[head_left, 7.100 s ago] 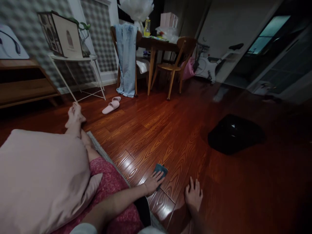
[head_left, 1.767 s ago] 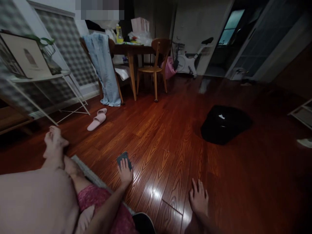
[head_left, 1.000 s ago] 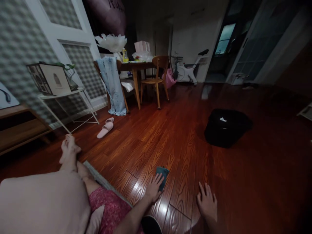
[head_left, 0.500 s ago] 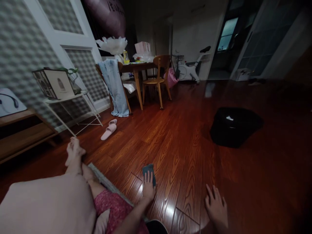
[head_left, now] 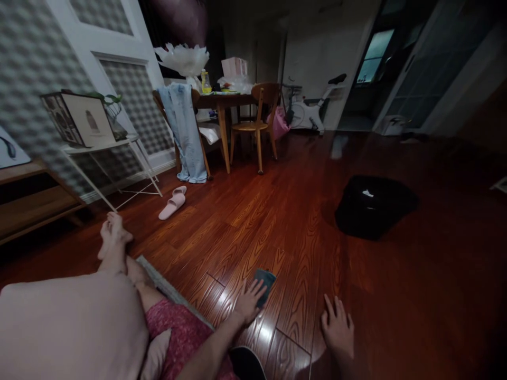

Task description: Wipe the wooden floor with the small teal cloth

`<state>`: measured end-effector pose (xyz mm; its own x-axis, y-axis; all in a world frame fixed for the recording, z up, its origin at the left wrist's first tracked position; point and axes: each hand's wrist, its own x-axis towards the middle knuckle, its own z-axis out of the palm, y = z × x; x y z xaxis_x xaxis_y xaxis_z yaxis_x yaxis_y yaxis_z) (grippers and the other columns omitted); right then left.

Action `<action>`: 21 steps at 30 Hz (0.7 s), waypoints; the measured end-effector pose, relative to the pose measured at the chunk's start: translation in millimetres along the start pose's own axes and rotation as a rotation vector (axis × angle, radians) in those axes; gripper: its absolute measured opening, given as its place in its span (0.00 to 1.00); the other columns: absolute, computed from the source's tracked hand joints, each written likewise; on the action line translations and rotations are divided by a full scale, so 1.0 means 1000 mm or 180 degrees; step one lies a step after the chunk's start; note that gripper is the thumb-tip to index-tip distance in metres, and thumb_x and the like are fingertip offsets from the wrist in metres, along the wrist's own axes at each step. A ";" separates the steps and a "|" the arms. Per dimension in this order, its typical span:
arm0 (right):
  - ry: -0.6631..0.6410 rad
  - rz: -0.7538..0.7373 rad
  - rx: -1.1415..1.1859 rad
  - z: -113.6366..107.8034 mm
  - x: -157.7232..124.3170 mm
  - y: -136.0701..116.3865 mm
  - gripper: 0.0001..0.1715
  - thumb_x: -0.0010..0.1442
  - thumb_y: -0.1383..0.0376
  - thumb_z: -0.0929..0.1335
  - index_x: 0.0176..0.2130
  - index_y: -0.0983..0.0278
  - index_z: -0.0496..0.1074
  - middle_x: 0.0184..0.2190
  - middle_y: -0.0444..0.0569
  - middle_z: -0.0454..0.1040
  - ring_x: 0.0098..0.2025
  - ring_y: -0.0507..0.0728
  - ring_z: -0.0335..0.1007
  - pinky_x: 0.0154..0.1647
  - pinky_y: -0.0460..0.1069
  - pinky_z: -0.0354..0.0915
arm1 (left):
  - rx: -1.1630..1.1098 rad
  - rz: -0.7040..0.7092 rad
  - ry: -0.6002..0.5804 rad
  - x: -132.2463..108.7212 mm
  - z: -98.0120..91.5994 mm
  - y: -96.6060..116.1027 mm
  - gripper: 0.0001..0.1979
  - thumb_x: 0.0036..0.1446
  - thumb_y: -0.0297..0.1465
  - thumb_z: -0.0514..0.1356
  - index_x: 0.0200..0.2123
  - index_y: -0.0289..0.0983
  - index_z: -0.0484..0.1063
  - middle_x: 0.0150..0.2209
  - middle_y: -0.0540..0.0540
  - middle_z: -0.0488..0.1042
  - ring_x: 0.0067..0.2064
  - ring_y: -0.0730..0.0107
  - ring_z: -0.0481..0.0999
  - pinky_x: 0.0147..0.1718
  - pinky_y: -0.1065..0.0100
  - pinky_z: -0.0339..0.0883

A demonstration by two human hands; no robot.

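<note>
A flat, dark teal phone-like slab [head_left: 266,284] is in my left hand [head_left: 249,303], whose spread fingers lie over its near left side. The slab is tilted, its far end leaning to the right; whether it touches the floor I cannot tell. My thumb is not clearly visible. To the right, my right hand [head_left: 338,327] hovers over the wooden floor [head_left: 295,237] with its fingers apart and nothing in them. Below the left forearm a dark rounded thing with a pale rim [head_left: 247,364] shows partly at the bottom edge.
A black bin-like object [head_left: 372,206] stands on the floor ahead right. Pink slippers [head_left: 173,203] lie ahead left, near a person's bare legs [head_left: 114,245] and a pale cushion [head_left: 75,322]. Farther back are a wooden chair [head_left: 253,126], a table [head_left: 222,100] and an exercise bike [head_left: 311,111].
My left hand has turned clockwise and shifted right with the teal slab. My right hand appears slightly farther left and higher. The whole view has shifted a little.
</note>
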<state>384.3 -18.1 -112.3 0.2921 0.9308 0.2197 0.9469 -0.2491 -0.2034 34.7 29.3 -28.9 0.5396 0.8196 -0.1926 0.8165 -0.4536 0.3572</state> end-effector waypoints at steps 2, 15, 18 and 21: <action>0.0004 -0.0005 0.0014 0.002 0.000 0.001 0.39 0.63 0.59 0.52 0.70 0.59 0.56 0.69 0.53 0.59 0.72 0.60 0.48 0.69 0.62 0.46 | 0.0247 -0.0717 0.0184 -0.005 -0.011 -0.023 0.34 0.68 0.39 0.53 0.73 0.45 0.47 0.74 0.45 0.45 0.74 0.52 0.43 0.69 0.39 0.29; 0.0040 -0.0006 -0.0008 -0.003 0.000 -0.003 0.39 0.64 0.58 0.50 0.69 0.62 0.58 0.69 0.56 0.57 0.73 0.60 0.46 0.69 0.62 0.46 | 0.0510 -0.2125 0.0422 -0.013 -0.002 -0.036 0.38 0.62 0.31 0.53 0.74 0.38 0.46 0.74 0.37 0.43 0.73 0.44 0.43 0.68 0.39 0.40; -0.0022 0.0022 -0.0030 -0.005 -0.001 -0.003 0.39 0.64 0.58 0.50 0.70 0.60 0.57 0.70 0.55 0.57 0.72 0.59 0.46 0.69 0.61 0.45 | 0.0316 -0.1286 0.0127 -0.003 0.016 -0.007 0.41 0.62 0.35 0.55 0.74 0.41 0.40 0.75 0.42 0.37 0.74 0.46 0.36 0.69 0.40 0.35; -0.0047 0.0033 -0.0039 -0.006 -0.001 -0.002 0.38 0.64 0.58 0.50 0.70 0.59 0.55 0.69 0.54 0.58 0.72 0.59 0.47 0.70 0.62 0.44 | 0.0116 -0.0575 -0.0058 0.004 0.031 0.014 0.41 0.63 0.39 0.55 0.74 0.44 0.39 0.75 0.45 0.36 0.74 0.47 0.35 0.69 0.40 0.34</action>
<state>382.4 -20.3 -106.7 0.3000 0.9319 0.2036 0.9454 -0.2620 -0.1939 54.9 15.6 -52.9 0.3868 0.8825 -0.2674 0.9072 -0.3122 0.2820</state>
